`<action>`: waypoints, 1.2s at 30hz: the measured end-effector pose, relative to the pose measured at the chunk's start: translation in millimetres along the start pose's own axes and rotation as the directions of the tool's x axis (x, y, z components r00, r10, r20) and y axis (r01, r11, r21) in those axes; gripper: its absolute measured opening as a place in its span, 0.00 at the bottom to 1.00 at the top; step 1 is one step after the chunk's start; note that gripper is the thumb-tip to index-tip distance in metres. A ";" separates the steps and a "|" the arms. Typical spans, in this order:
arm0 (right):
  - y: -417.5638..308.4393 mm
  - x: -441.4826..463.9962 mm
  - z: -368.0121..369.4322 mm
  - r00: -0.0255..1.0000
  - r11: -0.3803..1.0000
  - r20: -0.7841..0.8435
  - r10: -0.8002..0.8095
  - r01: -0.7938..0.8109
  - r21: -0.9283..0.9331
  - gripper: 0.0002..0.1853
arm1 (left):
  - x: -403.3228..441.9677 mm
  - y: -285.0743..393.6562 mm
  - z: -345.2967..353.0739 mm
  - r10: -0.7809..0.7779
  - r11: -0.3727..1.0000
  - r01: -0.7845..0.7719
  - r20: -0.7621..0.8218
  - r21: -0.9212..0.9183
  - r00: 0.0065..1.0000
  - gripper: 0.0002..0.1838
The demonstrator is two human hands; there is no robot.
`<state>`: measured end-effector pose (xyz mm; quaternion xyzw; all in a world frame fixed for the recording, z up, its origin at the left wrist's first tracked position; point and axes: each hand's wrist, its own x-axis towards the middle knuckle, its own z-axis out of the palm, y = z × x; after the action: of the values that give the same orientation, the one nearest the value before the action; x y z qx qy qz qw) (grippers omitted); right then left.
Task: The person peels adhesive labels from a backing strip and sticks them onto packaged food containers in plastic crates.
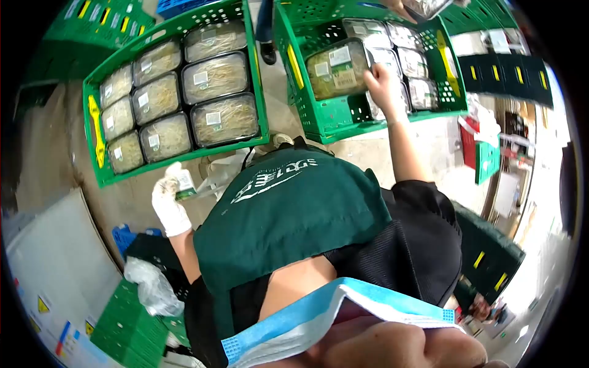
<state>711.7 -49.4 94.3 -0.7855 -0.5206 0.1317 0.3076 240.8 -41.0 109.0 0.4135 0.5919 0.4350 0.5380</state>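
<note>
My left hand (170,202), in a white glove, is closed on a green and white label (184,183), below the left green crate (178,161). That crate holds several clear-lidded packs of pale sprouts (216,78), each with a white sticker. My right hand (384,83) is bare, its fingers curled at the right edge of a larger labelled pack (336,69). This pack sits tilted in the right green crate (331,126), beside several smaller packs (413,62). Whether my right fingers grip the pack is hard to make out.
Another person's hand (399,8) is over the right crate's far side with a pack (424,7). Stacked green crates (507,76) stand at the right. At the lower left are a plastic bag (153,285) and a white panel (58,251).
</note>
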 end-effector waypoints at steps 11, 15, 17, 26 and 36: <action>-106.3 23.6 99.3 0.815 0.930 0.476 -0.331 0.196 0.312 0.19 | -11.0 32.8 2.4 0.042 0.973 -0.088 0.213 0.215 0.976 0.14; -241.6 -56.5 162.2 0.299 0.642 0.573 -0.763 0.244 0.727 0.19 | 5.0 2.9 -30.4 0.033 0.958 -0.062 0.109 0.281 0.994 0.04; -287.9 -79.6 195.1 0.239 0.704 0.667 -0.706 0.134 0.697 0.20 | 13.9 -3.4 -60.5 0.038 0.969 -0.066 0.122 0.238 0.992 0.04; -432.4 -8.3 372.8 0.454 0.791 0.680 -0.576 0.519 0.324 0.16 | 35.6 -15.8 -268.0 -0.119 0.965 0.092 -0.096 -0.244 0.988 0.11; -431.3 -57.8 461.1 0.583 0.507 0.541 -0.606 0.807 -0.302 0.32 | 75.2 -40.8 -305.4 -0.233 0.896 0.231 0.040 -0.378 0.972 0.17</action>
<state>126.4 174.1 -2.4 -0.5076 -0.8615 -0.0104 0.0065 -70.4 -1.9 62.0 0.2265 0.5430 0.4754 0.6540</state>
